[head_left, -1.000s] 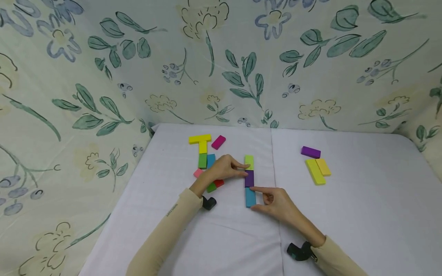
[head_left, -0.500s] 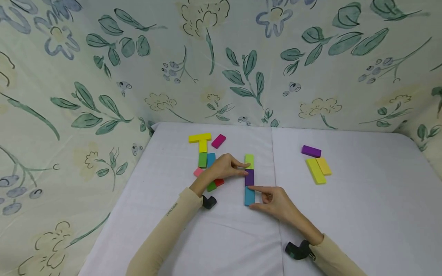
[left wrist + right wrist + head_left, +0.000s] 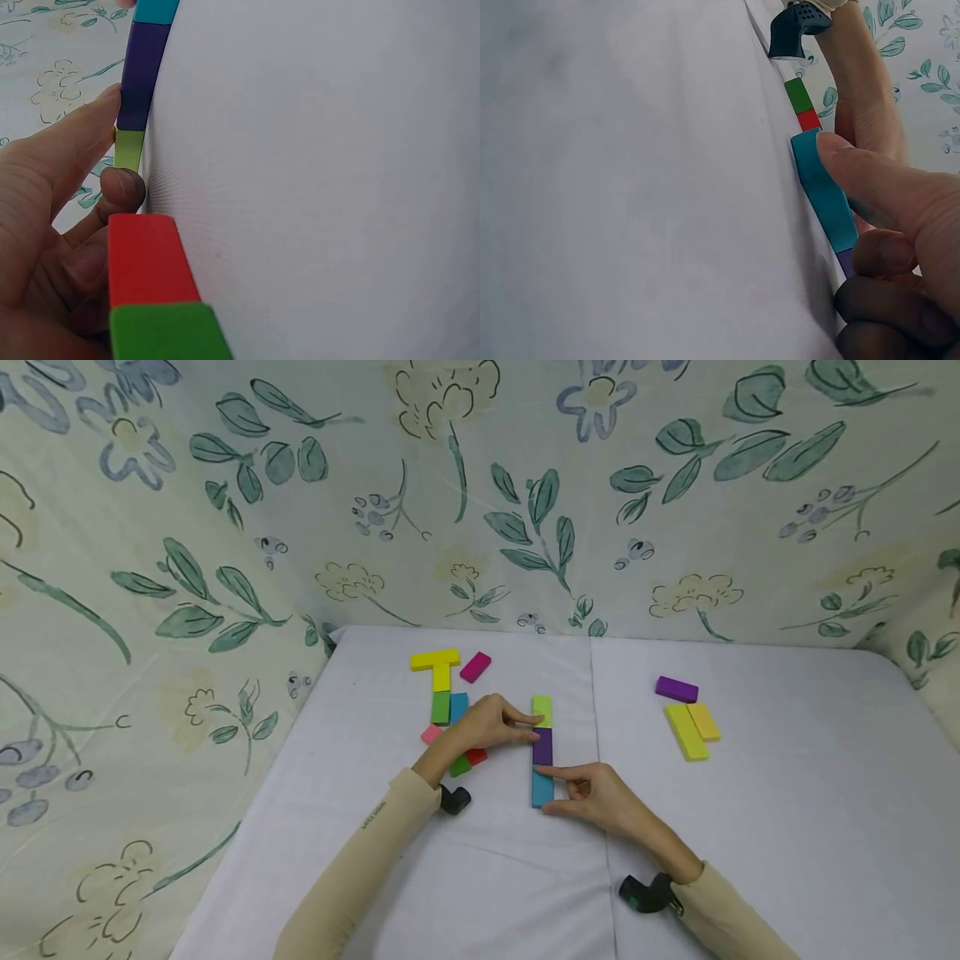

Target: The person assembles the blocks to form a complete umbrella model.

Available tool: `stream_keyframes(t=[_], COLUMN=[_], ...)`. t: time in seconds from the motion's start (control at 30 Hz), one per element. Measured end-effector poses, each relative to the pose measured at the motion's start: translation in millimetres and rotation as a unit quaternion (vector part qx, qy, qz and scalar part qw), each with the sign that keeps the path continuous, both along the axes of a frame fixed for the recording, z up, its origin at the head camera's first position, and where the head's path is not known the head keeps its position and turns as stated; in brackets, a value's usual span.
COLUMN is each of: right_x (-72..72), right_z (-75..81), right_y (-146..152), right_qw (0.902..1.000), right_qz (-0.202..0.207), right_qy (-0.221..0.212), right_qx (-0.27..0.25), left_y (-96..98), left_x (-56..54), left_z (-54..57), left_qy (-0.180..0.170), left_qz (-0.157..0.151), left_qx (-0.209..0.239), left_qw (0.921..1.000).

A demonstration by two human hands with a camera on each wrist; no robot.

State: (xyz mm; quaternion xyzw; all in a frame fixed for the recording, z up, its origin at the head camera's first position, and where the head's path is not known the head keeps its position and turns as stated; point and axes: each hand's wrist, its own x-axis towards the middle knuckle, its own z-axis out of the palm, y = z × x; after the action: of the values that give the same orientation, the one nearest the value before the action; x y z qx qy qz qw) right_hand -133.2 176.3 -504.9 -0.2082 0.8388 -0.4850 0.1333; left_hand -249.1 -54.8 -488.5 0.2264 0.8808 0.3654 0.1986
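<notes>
A lime block [image 3: 542,707], a purple block [image 3: 542,752] and a blue block [image 3: 542,788] lie end to end in a straight column. My left hand [image 3: 487,725] touches the column's left side, one fingertip at the lime block and the thumb on the purple block [image 3: 141,79]. My right hand [image 3: 600,797] pinches the blue block [image 3: 823,191] lengthwise, with the index finger at its far end and the thumb at its near end. In the right wrist view that thumb [image 3: 870,176] lies against the block's end.
A group of blocks stands left, partly behind my left hand: yellow blocks [image 3: 435,662] in a T, a green block [image 3: 440,707], a red block [image 3: 150,259] and others. A magenta block [image 3: 475,667] lies near them. Right are a purple block [image 3: 677,689] and two yellow ones [image 3: 686,732].
The blue block has shifted slightly left into line with the purple block, and my right index fingertip has slid left along its far end. My left hand stays in place.
</notes>
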Motion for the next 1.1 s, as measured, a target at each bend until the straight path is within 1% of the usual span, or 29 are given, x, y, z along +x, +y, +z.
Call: stream_keyframes(t=[0.13, 0.27, 0.37, 0.77, 0.83, 0.9, 1.0, 1.03, 1.1], right_x=[0.0, -0.5, -2.0, -6.6, -7.2, -7.5, -8.0, -8.1, -8.2], right_z=[-0.3, -1.6, -2.7, -6.1, -6.6, -6.8, -8.5, -8.9, -9.5], right_y=[1.1, 2.0, 1.4, -0.8, -0.8, -0.5, -0.4, -0.4, -0.5], right_qw=[0.9999, 0.9987, 0.9975, 0.9968, 0.9968, 0.9968, 0.9969, 0.9969, 0.9968], right_qz=[-0.01, -0.04, -0.055, -0.069, -0.07, -0.071, -0.072, -0.073, -0.075], right_qy=[0.006, 0.027, 0.04, 0.04, 0.039, 0.036, 0.031, 0.03, 0.028], right_qx=[-0.007, -0.016, -0.016, -0.005, -0.003, -0.001, 0.002, 0.004, 0.006], left_y=[0.3, 0.2, -0.4, -0.6, -1.2, -2.2, -5.9, -7.9, -13.1], left_x=[-0.4, -0.4, 0.0, 0.4, -0.3, -1.9, -5.8, -7.6, -12.1], left_z=[-1.3, -2.0, -1.3, 1.6, 2.4, 3.6, 7.4, 9.7, 15.2], left_qy=[0.002, 0.007, 0.006, -0.014, -0.018, -0.019, -0.01, -0.001, 0.023], left_qz=[-0.003, -0.006, -0.003, 0.004, 0.0, -0.009, -0.017, -0.015, 0.004], left_qx=[0.002, 0.001, 0.002, 0.012, 0.017, 0.029, 0.071, 0.084, 0.106], left_qw=[1.0, 1.0, 1.0, 0.9998, 0.9997, 0.9993, 0.9973, 0.9963, 0.9941])
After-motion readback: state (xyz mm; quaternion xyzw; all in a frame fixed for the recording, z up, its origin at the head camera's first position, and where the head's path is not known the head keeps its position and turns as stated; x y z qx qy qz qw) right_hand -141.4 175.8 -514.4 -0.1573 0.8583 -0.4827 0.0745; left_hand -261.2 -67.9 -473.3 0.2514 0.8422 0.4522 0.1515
